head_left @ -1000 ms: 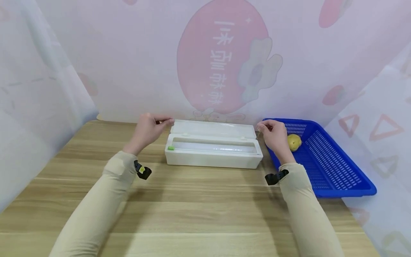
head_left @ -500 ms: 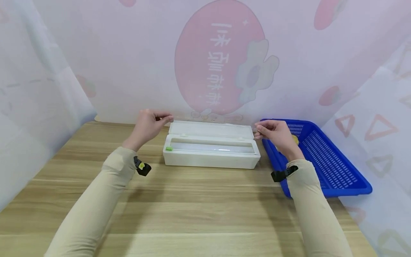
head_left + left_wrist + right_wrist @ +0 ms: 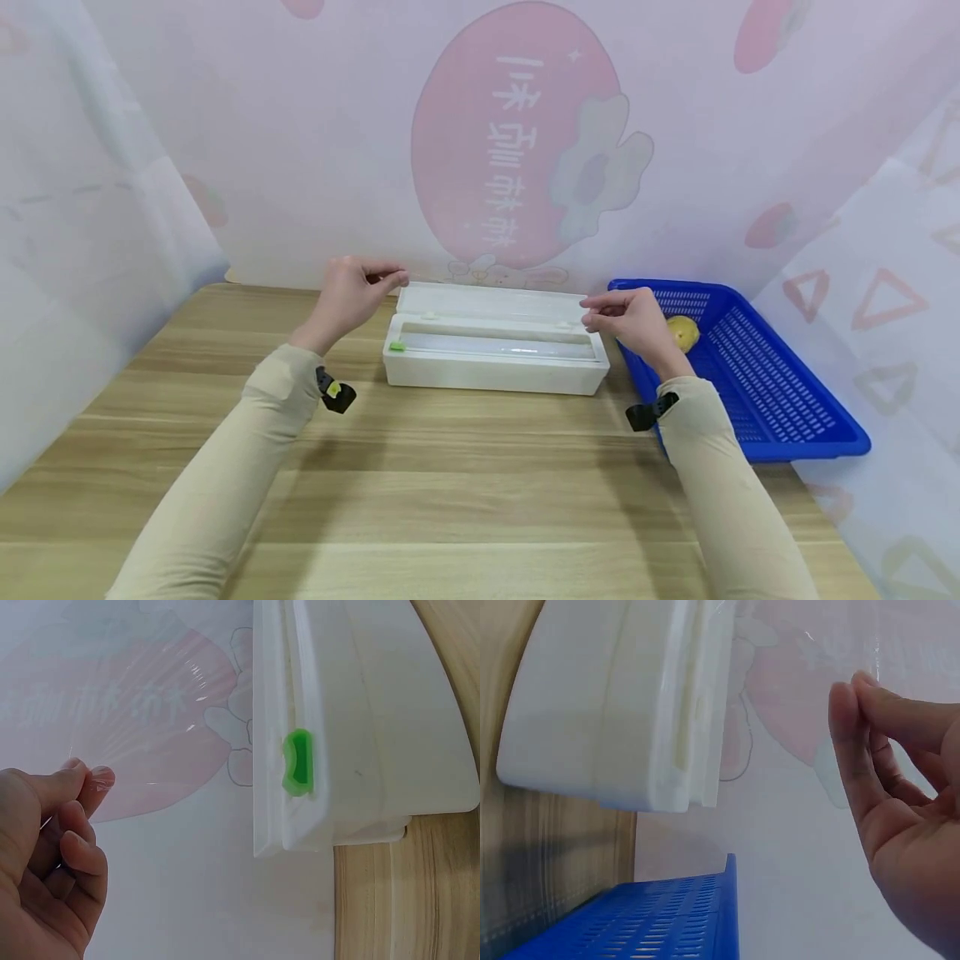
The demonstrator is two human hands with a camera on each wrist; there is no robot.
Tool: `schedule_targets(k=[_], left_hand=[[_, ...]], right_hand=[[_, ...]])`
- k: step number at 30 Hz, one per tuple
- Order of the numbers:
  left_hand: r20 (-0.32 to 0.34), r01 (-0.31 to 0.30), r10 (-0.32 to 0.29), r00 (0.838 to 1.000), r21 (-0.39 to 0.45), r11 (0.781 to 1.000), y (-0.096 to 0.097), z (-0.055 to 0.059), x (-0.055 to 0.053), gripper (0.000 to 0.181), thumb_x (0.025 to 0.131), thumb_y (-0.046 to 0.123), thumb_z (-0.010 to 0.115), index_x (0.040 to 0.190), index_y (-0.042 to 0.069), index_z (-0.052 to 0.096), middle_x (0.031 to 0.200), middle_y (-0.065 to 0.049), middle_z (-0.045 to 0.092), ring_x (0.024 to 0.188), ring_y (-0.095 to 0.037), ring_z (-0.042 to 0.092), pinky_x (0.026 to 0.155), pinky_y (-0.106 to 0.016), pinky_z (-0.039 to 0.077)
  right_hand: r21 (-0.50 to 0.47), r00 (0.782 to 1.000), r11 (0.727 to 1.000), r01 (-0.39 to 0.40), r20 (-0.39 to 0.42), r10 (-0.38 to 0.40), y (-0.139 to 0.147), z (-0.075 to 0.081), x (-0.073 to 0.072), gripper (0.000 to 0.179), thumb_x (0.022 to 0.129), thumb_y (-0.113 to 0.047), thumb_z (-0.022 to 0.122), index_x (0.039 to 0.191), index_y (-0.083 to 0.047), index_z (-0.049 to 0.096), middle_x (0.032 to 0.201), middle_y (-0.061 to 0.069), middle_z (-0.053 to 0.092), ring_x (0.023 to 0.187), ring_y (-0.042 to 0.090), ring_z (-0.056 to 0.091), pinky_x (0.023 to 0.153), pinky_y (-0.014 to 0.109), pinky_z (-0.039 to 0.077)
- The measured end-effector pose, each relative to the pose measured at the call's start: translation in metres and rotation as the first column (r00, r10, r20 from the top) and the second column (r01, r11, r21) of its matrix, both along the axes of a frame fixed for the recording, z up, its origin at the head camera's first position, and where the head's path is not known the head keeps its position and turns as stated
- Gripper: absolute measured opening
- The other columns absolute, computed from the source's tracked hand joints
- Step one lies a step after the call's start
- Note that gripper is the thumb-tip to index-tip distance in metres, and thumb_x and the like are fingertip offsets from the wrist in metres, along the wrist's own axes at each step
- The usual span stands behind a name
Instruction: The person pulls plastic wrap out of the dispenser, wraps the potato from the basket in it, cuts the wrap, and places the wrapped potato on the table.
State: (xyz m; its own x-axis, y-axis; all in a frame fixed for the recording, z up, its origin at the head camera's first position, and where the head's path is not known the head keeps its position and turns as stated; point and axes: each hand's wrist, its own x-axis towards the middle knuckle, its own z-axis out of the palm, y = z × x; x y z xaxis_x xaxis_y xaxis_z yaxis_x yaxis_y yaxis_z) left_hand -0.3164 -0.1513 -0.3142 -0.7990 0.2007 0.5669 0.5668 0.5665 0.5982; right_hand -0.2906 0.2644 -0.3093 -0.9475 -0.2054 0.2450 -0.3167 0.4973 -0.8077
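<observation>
A white plastic-wrap dispenser (image 3: 495,371) stands on the table with its lid (image 3: 491,302) tilted back. Inside lies a pale roll (image 3: 495,343), and a green slide cutter (image 3: 300,763) sits at the left end of its rail. Clear plastic wrap (image 3: 180,697) stretches above the box, creased and shiny. At the lid's left end my left hand (image 3: 348,296) pinches a corner of the wrap between thumb and index finger. Near the lid's right end my right hand (image 3: 630,323) pinches the wrap's other side, faintly visible by the fingertips in the right wrist view.
A blue perforated basket (image 3: 795,383) stands at the right, close to my right forearm, with a yellow round potato-like item (image 3: 682,332) inside. Behind the wooden table (image 3: 465,492) hangs a printed pale curtain (image 3: 322,125).
My right hand shifts right and then back left, ending closer to the lid's right end. My left hand stays nearly in place. The dispenser does not visibly move.
</observation>
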Motion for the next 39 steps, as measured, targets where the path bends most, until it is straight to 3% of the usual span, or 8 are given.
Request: schedule_targets(k=[3, 8, 14, 20, 24, 29, 35, 39], left_hand=[[-0.002, 0.001, -0.001, 1.0, -0.001, 1.0, 0.0, -0.001, -0.001, 0.017, 0.093, 0.014, 0.071, 0.101, 0.0, 0.076, 0.089, -0.009, 0.074, 0.065, -0.018, 0.061, 0.049, -0.021, 0.04], [-0.003, 0.006, -0.006, 1.0, 0.002, 1.0, -0.001, -0.001, 0.0, 0.017, 0.093, 0.014, 0.071, 0.101, 0.0, 0.076, 0.089, -0.009, 0.074, 0.065, -0.021, 0.061, 0.049, -0.02, 0.039], [0.035, 0.01, -0.01, 0.999, -0.009, 1.0, -0.002, 0.005, 0.001, 0.018, 0.093, 0.016, 0.071, 0.101, 0.002, 0.077, 0.09, -0.008, 0.074, 0.063, -0.019, 0.058, 0.047, -0.022, 0.038], [0.072, 0.017, -0.015, 0.997, -0.022, 1.0, -0.003, 0.014, -0.005, 0.018, 0.093, 0.018, 0.07, 0.102, 0.004, 0.077, 0.091, -0.009, 0.074, 0.059, -0.019, 0.056, 0.044, -0.023, 0.038], [0.082, 0.01, -0.008, 0.997, -0.023, 1.0, -0.001, 0.02, -0.008, 0.017, 0.094, 0.017, 0.069, 0.103, 0.004, 0.077, 0.092, -0.009, 0.074, 0.059, -0.019, 0.06, 0.045, -0.024, 0.043], [0.049, -0.003, 0.004, 0.999, -0.024, 1.0, -0.001, 0.03, -0.012, 0.017, 0.094, 0.017, 0.069, 0.103, 0.004, 0.077, 0.092, -0.009, 0.074, 0.059, -0.018, 0.061, 0.047, -0.023, 0.043], [-0.007, -0.024, 0.024, 1.0, -0.022, 0.999, 0.002, 0.041, -0.016, 0.019, 0.094, 0.02, 0.069, 0.102, 0.005, 0.077, 0.091, -0.008, 0.074, 0.058, -0.019, 0.06, 0.049, -0.021, 0.043], [-0.03, -0.028, 0.028, 0.999, -0.01, 1.0, 0.004, 0.048, -0.016, 0.018, 0.094, 0.02, 0.069, 0.102, 0.005, 0.078, 0.091, -0.008, 0.074, 0.058, -0.021, 0.059, 0.049, -0.02, 0.042]], right_hand=[[0.067, 0.997, 0.998, -0.01, -0.07, 0.015, -0.001, -0.003, -0.002, 0.019, 0.091, -0.009, 0.072, 0.106, 0.003, 0.074, 0.092, 0.016, 0.07, 0.075, 0.033, 0.068, 0.062, 0.027, 0.055], [0.089, 0.989, 0.995, 0.034, -0.143, -0.021, -0.002, -0.003, -0.002, 0.015, 0.094, -0.014, 0.069, 0.101, -0.003, 0.076, 0.093, 0.012, 0.069, 0.071, 0.026, 0.066, 0.058, 0.026, 0.053], [0.076, 0.993, 0.995, 0.066, -0.1, -0.058, 0.0, 0.002, -0.001, 0.019, 0.094, -0.021, 0.069, 0.104, -0.006, 0.076, 0.099, 0.009, 0.072, 0.078, 0.019, 0.065, 0.057, 0.028, 0.053], [0.078, 0.994, 0.992, 0.103, -0.028, -0.101, 0.004, 0.01, -0.007, 0.027, 0.094, -0.03, 0.068, 0.107, -0.006, 0.075, 0.091, 0.008, 0.071, 0.069, 0.021, 0.059, 0.053, 0.028, 0.05], [0.09, 0.993, 0.989, 0.118, -0.032, -0.115, 0.004, 0.018, -0.011, 0.03, 0.096, -0.029, 0.067, 0.108, -0.004, 0.074, 0.089, 0.007, 0.071, 0.072, 0.024, 0.056, 0.055, 0.027, 0.045], [0.077, 0.992, 0.99, 0.119, -0.042, -0.116, 0.003, 0.03, -0.015, 0.026, 0.096, -0.027, 0.066, 0.109, -0.005, 0.074, 0.091, 0.008, 0.07, 0.079, 0.026, 0.059, 0.061, 0.028, 0.048], [0.045, 0.989, 0.988, 0.144, 0.005, -0.145, 0.005, 0.046, -0.02, 0.031, 0.095, -0.032, 0.066, 0.111, -0.007, 0.073, 0.087, 0.008, 0.067, 0.072, 0.021, 0.056, 0.055, 0.028, 0.042], [0.03, 0.989, 0.988, 0.149, 0.017, -0.15, 0.007, 0.054, -0.022, 0.033, 0.094, -0.034, 0.068, 0.111, -0.007, 0.073, 0.086, 0.008, 0.067, 0.069, 0.02, 0.055, 0.055, 0.026, 0.045]])
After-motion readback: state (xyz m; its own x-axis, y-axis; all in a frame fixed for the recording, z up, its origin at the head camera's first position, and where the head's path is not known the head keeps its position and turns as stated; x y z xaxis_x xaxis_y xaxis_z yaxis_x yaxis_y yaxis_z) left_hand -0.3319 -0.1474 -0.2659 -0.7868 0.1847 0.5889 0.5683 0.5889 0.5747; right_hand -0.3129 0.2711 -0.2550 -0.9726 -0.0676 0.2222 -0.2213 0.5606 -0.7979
